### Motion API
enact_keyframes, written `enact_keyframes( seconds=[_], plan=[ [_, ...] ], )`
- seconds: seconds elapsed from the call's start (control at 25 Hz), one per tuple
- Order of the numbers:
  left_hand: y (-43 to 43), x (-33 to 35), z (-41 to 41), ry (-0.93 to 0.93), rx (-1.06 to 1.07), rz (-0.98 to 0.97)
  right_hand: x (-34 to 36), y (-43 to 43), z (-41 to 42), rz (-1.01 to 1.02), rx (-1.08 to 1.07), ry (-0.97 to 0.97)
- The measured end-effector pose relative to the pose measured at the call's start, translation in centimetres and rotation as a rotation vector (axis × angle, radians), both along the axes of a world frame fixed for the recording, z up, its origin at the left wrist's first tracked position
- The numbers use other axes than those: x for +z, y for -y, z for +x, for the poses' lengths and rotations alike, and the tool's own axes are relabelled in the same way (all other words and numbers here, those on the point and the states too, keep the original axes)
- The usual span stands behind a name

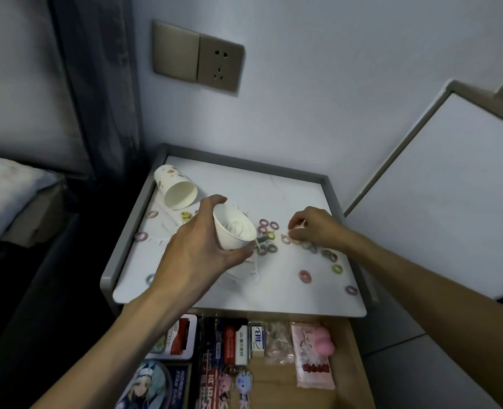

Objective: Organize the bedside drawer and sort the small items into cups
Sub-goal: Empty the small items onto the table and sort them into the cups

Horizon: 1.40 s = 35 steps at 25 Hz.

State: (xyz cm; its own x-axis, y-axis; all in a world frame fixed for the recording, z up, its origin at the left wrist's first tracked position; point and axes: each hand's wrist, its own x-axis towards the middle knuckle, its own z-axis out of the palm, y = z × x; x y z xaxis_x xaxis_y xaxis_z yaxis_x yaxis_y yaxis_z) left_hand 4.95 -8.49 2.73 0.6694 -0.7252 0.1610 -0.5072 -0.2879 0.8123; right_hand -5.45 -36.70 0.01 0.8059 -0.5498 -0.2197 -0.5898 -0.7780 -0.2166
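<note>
A cup (pixel 234 230) held over a table (pixel 274 299) strewn with rings (pixel 305 276).
At the far left corner a second cup (pixel 176 188) lies on its side. The left hand (pixel 194 246) curls thumb and fingers round the tilted cup above the table's middle, white string inside it. Most rings lie to the right, where the right hand (pixel 315 227) pinches a small pale bit just above them. Nearest, the drawer (pixel 347 349) stands open.

white grey-rimmed bedside tabletop (pixel 215 299); on it a tipped paper cup (pixel 176 187), scattered coloured hair rings (pixel 305 276), loose white string (pixel 255 274)
</note>
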Motion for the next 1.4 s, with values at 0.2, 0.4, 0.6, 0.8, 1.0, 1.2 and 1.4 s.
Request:
enact_keyframes(
  seconds=[0.2, 0.4, 0.6, 0.8, 1.0, 1.2, 1.4],
  plan=[
    [-0.4, 0.4, 0.4, -0.028, 0.020, -0.026, -1.3, -2.1, 1.7, -0.103, -0.030, -0.066],
    [-1.3, 0.8, 1.8, -0.036, 0.086, -0.068, -0.2, -2.2, 0.9, -0.092, -0.087, 0.031],
    [-1.4, 0.7, 2.4, -0.068, 0.109, -0.081, 0.5, -2.2, 0.8, -0.094, -0.100, 0.136],
    [-1.3, 0.8, 2.4, -0.061, 0.121, -0.095, 0.6, -4.2, 2.7, 0.016, -0.142, 0.264],
    [-1.2, 0.8, 2.3, -0.065, 0.128, -0.088, -0.9, -7.4, 4.4, 0.118, -0.079, 0.118],
    [-1.3, 0.8, 2.3, -0.063, 0.127, -0.082, -0.9, -8.0, 5.0, 0.061, -0.053, -0.001],
    [-1.4, 1.1, 2.0, -0.063, 0.126, -0.083, -0.7, -8.2, 5.3, -0.132, -0.018, -0.104]
  ],
)
